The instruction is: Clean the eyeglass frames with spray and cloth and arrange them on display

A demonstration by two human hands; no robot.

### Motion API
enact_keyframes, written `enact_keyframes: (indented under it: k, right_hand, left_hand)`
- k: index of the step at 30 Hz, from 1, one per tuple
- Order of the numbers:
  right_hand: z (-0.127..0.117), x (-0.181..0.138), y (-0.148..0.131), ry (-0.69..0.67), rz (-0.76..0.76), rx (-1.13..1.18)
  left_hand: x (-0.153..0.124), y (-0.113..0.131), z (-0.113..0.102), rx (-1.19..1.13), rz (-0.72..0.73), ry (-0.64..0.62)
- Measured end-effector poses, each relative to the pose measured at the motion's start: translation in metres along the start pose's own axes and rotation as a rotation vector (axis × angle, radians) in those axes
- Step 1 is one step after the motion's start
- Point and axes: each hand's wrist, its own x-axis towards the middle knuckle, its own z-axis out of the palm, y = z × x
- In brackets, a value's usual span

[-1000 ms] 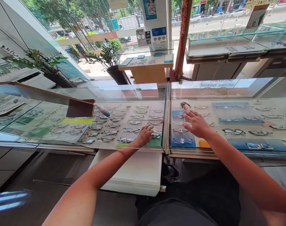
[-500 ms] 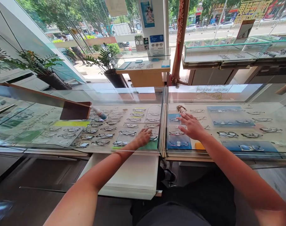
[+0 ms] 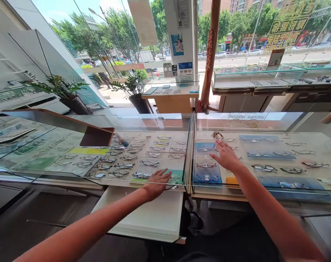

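Note:
My left hand [image 3: 157,180] lies palm down, fingers stretched out, at the near edge of the left glass display case [image 3: 100,183]. A thin dark eyeglass frame [image 3: 170,187] shows just under its fingertips; whether the hand grips it I cannot tell. My right hand [image 3: 225,156] rests flat with spread fingers on the top of the right glass case [image 3: 263,120], above rows of eyeglasses [image 3: 263,168]. A crumpled cloth [image 3: 216,135] lies just beyond its fingers.
A white pulled-out drawer [image 3: 143,214] juts toward me below the left case. A small spray bottle [image 3: 122,139] and a brown stand [image 3: 96,136] sit on the left case. Potted plants [image 3: 72,98] and more showcases [image 3: 263,78] stand by the window.
My left hand has slid back toward me, from over the green card to the case's near edge. My right hand has stayed flat on the right case. The view has tilted upward.

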Motion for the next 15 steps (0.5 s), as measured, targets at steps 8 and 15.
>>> enact_keyframes:
  k: [8, 15]
  right_hand:
    - [0.003, -0.002, 0.006, -0.024, 0.039, -0.03]
    - [-0.013, 0.004, 0.022, -0.015, 0.284, -0.082]
  left_hand:
    - [-0.092, 0.087, -0.041, 0.096, 0.01, -0.317]
    - [-0.115, 0.172, -0.076, 0.427, 0.284, -0.271]
